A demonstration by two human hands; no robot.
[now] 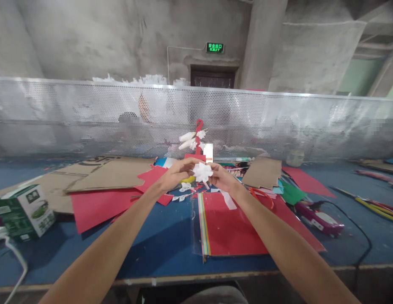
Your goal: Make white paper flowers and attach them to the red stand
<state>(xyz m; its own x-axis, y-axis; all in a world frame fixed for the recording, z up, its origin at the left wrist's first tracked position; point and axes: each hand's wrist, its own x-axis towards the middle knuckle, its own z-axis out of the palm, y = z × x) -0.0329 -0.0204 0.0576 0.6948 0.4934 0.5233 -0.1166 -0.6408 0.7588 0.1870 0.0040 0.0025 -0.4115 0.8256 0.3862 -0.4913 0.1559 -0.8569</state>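
Observation:
A white paper flower (202, 172) with pointed petals is held up over the middle of the table, between both hands. My left hand (177, 172) pinches its left edge, fingers curled over the top. From the other side, my right hand (222, 177) grips the flower's right edge with bent fingers. Behind them stands a red paper stem (198, 137) with a looped top and white flowers (187, 137) on it. White paper scraps (183, 186) lie just below my hands. Under my right forearm is a stack of coloured paper (234, 230), red on top.
Brown cardboard (110, 175) and a red sheet (101, 207) lie left, by a green carton (28, 213). A cardboard piece (263, 171), a purple device (321, 217) with a black cable and yellow-handled tools (377, 207) lie right. A perforated metal screen (98, 118) borders the table's back.

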